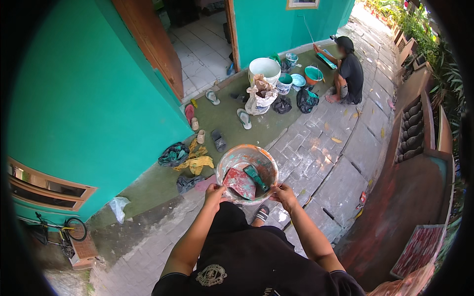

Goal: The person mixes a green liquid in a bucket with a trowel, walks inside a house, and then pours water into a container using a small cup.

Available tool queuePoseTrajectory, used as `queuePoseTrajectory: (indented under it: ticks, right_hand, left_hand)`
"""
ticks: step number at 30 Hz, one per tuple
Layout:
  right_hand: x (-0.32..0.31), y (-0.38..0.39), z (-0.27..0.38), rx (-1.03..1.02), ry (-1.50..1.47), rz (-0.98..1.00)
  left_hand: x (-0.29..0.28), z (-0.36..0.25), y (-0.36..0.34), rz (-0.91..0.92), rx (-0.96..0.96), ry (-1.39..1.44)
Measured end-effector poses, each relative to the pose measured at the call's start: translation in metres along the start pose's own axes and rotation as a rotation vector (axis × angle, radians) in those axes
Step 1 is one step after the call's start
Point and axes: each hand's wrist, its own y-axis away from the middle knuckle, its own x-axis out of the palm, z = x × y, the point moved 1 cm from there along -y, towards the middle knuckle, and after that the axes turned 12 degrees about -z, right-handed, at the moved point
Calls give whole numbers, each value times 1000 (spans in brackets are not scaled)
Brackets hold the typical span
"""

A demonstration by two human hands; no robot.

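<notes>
I hold a paint-stained round bucket (245, 154) in front of me with both hands. My left hand (214, 193) grips its near left rim and my right hand (285, 193) grips its near right rim. Inside the bucket lie a red-smeared flat trowel (239, 182) and a tool with a green handle (256, 176). The bucket hangs above the grey stone paving, and one of my sandalled feet (262, 213) shows just below it.
A teal wall (94, 108) and an open brown door (153, 39) stand to the left. Rags (187, 159), sandals (244, 118), a sack (260, 96) and several buckets (264, 69) lie ahead. Another person (348, 71) crouches by the wall. A low reddish wall (414, 187) runs along the right.
</notes>
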Motion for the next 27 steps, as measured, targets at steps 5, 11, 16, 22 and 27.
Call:
queuePoseTrajectory:
  ticks: [5,11,16,22,27]
  right_hand:
    - [36,-32,35,46,18,58]
    - [94,-101,68,-19,42,18]
    - [144,-181,107,-110,108,-55]
    - [208,-280,178,-94,219,-191]
    - [269,-330,226,-114,140,-251]
  left_hand:
    - [-2,-26,-32,-39,-13,75]
    - [-5,-60,-125,94,-11,201]
    - [-32,-69,-255,-156,161,87]
    - [-161,-53,-365,-447,153,-476]
    - [-259,-40,-394,-568,92,-969]
